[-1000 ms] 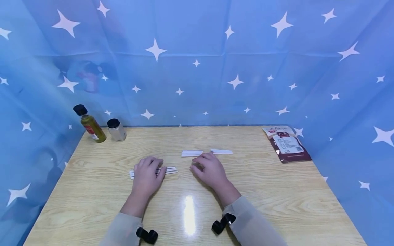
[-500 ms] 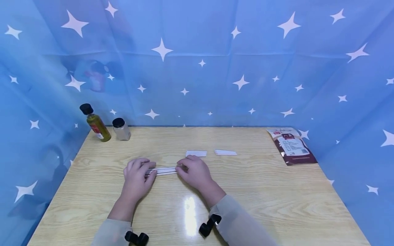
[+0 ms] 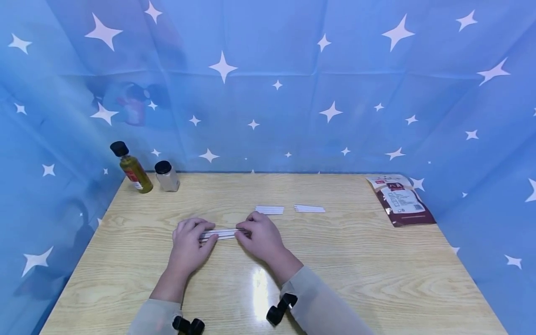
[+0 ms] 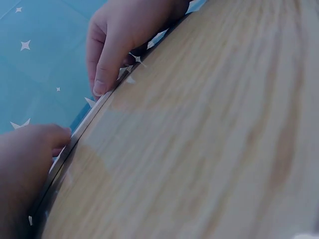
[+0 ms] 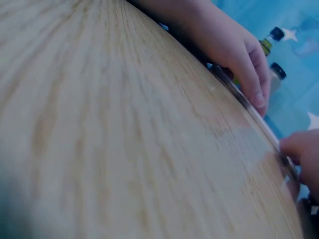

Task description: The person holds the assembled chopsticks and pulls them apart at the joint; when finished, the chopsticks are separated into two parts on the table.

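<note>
Several thin white strips [image 3: 226, 234] lie side by side on the wooden table, running left to right between my hands. My left hand [image 3: 188, 244] grips their left end, thumb on the near side and fingers on the far side. At the right end my right hand [image 3: 263, 237] pinches the strips between thumb and fingers. Both wrist views show the strips edge-on, low against the tabletop, with fingertips touching them. Just beyond my right hand lie two more groups of white strips, a left group [image 3: 270, 210] and a right group [image 3: 310, 209].
A bottle of greenish-yellow liquid [image 3: 137, 174] and a black-capped jar [image 3: 167, 177] stand at the table's back left. A brown and white packet [image 3: 401, 201] lies at the back right. A blue star-patterned curtain [image 3: 268, 102] hangs behind the wooden table [image 3: 368, 270].
My right hand has moved left from beside the two far groups onto the strips' right end. My left hand has slid toward their left end. The head view has shifted slightly.
</note>
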Demonstrator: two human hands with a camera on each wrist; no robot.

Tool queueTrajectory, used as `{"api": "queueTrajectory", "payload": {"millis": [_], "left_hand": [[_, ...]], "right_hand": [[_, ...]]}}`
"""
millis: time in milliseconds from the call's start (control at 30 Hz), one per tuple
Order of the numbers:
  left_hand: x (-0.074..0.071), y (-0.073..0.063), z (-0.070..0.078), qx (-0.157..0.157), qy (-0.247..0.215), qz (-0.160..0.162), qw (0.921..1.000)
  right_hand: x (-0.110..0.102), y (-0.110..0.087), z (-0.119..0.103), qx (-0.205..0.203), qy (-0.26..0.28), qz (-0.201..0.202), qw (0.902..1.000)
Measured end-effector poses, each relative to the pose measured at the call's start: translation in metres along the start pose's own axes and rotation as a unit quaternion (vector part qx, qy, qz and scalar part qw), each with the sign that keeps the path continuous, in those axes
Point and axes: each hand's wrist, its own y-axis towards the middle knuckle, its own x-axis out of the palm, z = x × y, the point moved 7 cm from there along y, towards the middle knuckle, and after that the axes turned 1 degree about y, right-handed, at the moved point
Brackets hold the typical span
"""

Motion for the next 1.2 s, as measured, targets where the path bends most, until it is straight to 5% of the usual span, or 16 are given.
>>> {"api": "queueTrajectory", "payload": {"millis": [133,633,1000,1200], "left_hand": [[0.0,0.001,0.0,-0.006,0.0,-0.009,0.9999],[0.002,0.0,-0.003,-0.015,-0.009,-0.004,0.9998],[-0.009,-0.002,0.001,0.002,-0.019,0.091,0.9957],[-0.012,-0.002,0.003,0.005,0.001,0.105,0.9944]], "right_hand": [[0.0,0.0,-0.001,-0.009,0.009,0.006,0.9999],[0.005,0.001,0.006,0.077,0.044,-0.035,0.9954],[0.002,-0.002,0.01,0.094,0.093,-0.002,0.9913],[-0.003,-0.003,0.007,0.076,0.098,0.023,0.992]]}}
